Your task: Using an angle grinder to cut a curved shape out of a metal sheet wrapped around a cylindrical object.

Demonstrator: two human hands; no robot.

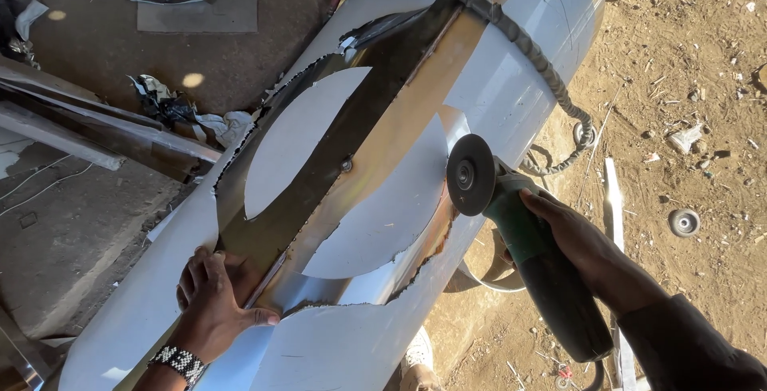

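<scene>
Outdoor metal workshop: dirt ground (pixel 687 55), angle grinder (pixel 519 239), sheet-metal cylinder (pixel 511 79).

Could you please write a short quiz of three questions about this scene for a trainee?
1. True or false: the right hand holds the angle grinder.
2. Where does the left hand rest? A) flat on the metal sheet B) on the corrugated cable C) on the sandy ground
3. Fill in: the grinder's disc stands beside the ______ cut-out piece of the sheet.

Key: 1 true; 2 A; 3 rounded.
</scene>
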